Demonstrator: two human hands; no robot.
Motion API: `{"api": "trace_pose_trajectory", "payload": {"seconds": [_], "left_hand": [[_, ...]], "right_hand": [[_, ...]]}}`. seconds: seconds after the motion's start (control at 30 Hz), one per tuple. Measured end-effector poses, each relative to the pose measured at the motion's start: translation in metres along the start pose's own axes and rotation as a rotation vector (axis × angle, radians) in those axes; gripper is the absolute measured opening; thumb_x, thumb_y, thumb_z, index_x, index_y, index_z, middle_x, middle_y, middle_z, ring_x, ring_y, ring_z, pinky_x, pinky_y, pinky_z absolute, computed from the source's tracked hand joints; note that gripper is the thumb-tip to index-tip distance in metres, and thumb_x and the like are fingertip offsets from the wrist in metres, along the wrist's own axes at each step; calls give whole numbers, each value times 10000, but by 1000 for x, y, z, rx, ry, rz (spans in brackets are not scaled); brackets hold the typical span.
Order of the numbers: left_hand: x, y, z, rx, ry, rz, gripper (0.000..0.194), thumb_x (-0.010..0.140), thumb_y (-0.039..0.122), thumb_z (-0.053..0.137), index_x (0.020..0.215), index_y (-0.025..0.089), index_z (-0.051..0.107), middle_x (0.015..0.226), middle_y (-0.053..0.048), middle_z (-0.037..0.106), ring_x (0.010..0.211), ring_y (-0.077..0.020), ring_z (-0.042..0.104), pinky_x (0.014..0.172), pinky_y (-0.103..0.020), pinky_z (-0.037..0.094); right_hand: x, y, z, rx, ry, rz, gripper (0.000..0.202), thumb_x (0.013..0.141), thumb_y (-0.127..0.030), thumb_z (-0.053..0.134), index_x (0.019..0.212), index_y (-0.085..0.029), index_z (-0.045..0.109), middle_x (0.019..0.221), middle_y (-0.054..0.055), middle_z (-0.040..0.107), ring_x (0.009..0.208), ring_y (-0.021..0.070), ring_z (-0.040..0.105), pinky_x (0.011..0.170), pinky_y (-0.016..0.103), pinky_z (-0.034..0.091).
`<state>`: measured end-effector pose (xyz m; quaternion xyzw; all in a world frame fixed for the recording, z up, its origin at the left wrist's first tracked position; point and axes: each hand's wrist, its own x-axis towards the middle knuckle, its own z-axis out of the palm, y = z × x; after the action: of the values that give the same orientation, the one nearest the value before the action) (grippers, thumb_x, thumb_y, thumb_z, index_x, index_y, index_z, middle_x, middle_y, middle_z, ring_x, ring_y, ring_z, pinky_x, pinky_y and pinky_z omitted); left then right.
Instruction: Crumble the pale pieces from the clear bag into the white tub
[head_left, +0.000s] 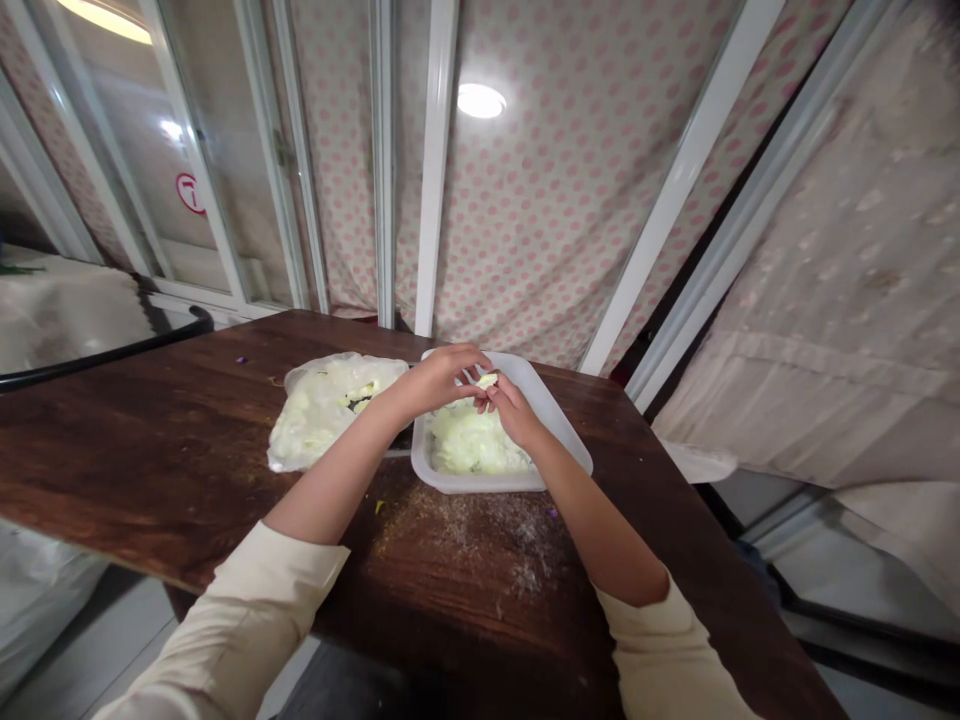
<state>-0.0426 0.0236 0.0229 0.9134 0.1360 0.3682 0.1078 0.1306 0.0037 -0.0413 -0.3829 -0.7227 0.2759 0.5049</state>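
My left hand (444,380) and my right hand (514,410) meet above a white plastic tub (553,410). Between their fingertips is a small pale yellow-white piece (487,381), too small to name exactly; both hands pinch it. Pale yellow-green pieces (476,440), wet-looking and heaped, cover the bottom of the tub. Left of the tub, partly behind my left forearm, lies a translucent plastic bag (307,410), its mouth spread, with similar pale pieces showing inside.
The dark wooden table (187,430) carries white powdery grains (517,545) in front of the tub and a few small scraps. Framed glass panels with a dotted curtain (555,180) stand behind it. A black rail (112,350) runs along the far left.
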Motion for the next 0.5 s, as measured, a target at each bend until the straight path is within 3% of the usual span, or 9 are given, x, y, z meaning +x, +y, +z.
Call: {"api": "trace_pose_trajectory", "payload": {"seconds": [0.17,0.5], "left_hand": [[1,-1,0,-32,-82,-48,269,740,268,651,987,161,655,951,-80,672,805,-144,624,733,-273,489],[1,-7,2,-22,-73,-15,184,762,225,623,919,154,686,953,-95,662,857,-160,618,768,-298,491]], "right_hand": [[-2,-6,-2,-88,-28,17,148,816,-290,379,894,-210,476,734,-7,570,691,148,543,670,309,447],[-2,-9,-7,-230,-53,30,82,792,-279,392,834,-223,435,697,-27,526,670,151,515,669,306,425]]}}
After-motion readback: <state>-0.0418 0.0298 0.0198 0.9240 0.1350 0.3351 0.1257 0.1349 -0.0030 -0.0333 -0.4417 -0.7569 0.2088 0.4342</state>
